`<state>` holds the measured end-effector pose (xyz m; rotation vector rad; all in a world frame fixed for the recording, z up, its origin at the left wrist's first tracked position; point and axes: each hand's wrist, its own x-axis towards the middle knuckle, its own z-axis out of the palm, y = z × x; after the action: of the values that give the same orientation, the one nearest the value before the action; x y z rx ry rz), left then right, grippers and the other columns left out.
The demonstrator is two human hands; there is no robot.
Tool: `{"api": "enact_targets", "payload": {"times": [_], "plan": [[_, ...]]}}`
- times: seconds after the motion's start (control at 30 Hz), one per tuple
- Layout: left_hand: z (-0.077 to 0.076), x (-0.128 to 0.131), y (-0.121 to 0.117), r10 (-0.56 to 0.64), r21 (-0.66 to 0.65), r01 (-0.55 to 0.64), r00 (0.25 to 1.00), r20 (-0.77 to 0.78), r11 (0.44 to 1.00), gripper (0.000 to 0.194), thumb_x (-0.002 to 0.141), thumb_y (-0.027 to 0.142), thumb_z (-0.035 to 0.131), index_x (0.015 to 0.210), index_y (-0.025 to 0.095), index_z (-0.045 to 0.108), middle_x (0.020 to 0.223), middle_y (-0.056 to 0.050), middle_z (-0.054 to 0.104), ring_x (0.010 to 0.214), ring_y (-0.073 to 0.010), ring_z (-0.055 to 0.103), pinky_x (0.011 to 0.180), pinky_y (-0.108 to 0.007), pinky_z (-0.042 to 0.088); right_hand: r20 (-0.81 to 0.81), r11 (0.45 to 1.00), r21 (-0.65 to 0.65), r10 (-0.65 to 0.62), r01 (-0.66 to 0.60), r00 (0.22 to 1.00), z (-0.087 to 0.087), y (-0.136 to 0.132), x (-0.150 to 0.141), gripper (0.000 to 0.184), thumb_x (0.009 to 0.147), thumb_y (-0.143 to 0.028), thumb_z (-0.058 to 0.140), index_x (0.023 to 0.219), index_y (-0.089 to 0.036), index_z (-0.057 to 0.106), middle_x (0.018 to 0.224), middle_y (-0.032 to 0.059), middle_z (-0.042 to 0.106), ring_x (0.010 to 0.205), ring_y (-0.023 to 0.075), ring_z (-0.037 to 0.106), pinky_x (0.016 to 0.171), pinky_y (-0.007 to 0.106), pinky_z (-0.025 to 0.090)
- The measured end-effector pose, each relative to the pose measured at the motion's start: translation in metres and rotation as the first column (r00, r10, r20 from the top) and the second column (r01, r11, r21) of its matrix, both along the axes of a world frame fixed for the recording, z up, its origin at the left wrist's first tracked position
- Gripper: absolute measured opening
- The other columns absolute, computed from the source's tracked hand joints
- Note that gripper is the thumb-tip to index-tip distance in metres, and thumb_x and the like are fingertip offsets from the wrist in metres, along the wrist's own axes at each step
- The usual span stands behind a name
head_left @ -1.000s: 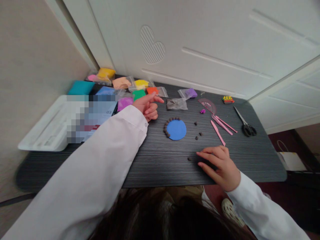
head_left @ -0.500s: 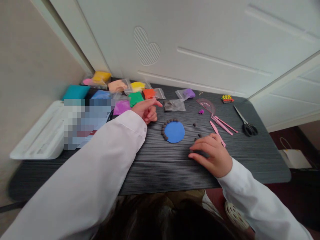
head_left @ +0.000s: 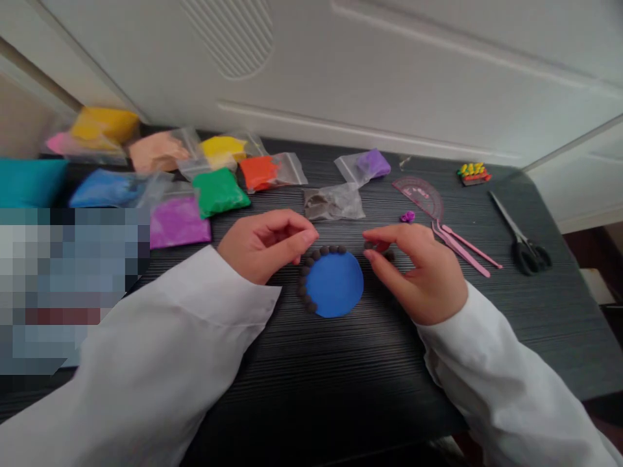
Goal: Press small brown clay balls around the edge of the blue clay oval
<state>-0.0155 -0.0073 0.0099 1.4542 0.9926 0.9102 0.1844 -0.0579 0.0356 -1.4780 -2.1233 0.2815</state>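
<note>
A flat blue clay disc (head_left: 335, 285) lies on the dark table, with a row of small dark clay balls (head_left: 304, 280) along its left and upper edge. Left of the disc, my left hand (head_left: 270, 245) has its thumb and index finger pressed together; whatever may be between them is hidden. On the other side, my right hand (head_left: 418, 269) pinches a small dark clay ball (head_left: 370, 246) between thumb and fingertips, just off the disc's upper right edge. Another dark piece (head_left: 389, 255) shows partly behind its fingers. A bag of dark clay (head_left: 335, 202) lies beyond the disc.
Bags of green (head_left: 221, 192), orange (head_left: 259, 172) and purple clay (head_left: 180, 220) lie at the left, among several others. To the right are a pink protractor (head_left: 421, 194), pink tweezers (head_left: 460, 248) and scissors (head_left: 520, 237). A white panel (head_left: 389, 78) rises behind the table.
My right hand has moved up and left toward the disc, now with a dark ball in its fingertips. My left hand's pointing index finger has closed onto the thumb. The view has come closer.
</note>
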Motion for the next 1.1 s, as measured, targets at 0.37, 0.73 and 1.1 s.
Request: {"api": "enact_targets", "payload": {"times": [0.37,0.73,1.1], "plan": [[0.001,-0.006,-0.002,-0.051,0.158,0.088,0.974,-0.22,0.984,0.013,0.066,0.02,0.057,0.078,0.02,0.062,0.072,-0.001,0.056,0.064,-0.0125,0.05,0.057,-0.023,0.038,-0.017,0.993,-0.084,0.081,-0.082,0.997,0.01,-0.012,-0.005,0.02,0.073,-0.018,0.054,0.092,-0.025,0.052,0.082,0.0001,0.062,0.076,0.0162,0.057,0.074,0.036,0.04],[0.0,-0.001,-0.003,-0.056,0.299,0.148,0.953,-0.297,0.943,0.036,0.063,0.02,0.059,0.099,0.023,0.058,0.096,-0.004,0.06,0.092,-0.0203,0.049,0.078,-0.031,0.039,-0.047,0.999,-0.034,0.036,-0.038,0.998,0.009,-0.013,-0.005,0.021,0.072,-0.021,0.057,0.093,-0.025,0.053,0.08,0.0009,0.063,0.071,0.0163,0.057,0.075,0.038,0.037],[-0.016,-0.004,0.002,-0.015,0.233,0.082,0.961,-0.276,0.969,0.032,0.069,0.032,0.053,0.099,0.021,0.055,0.091,-0.006,0.061,0.078,-0.0182,0.054,0.069,-0.032,0.042,-0.018,0.977,0.202,-0.068,0.07,0.998,-0.011,-0.002,-0.001,0.015,0.076,-0.016,0.047,0.087,-0.022,0.054,0.083,0.0009,0.064,0.076,0.0147,0.057,0.074,0.034,0.033]]}}
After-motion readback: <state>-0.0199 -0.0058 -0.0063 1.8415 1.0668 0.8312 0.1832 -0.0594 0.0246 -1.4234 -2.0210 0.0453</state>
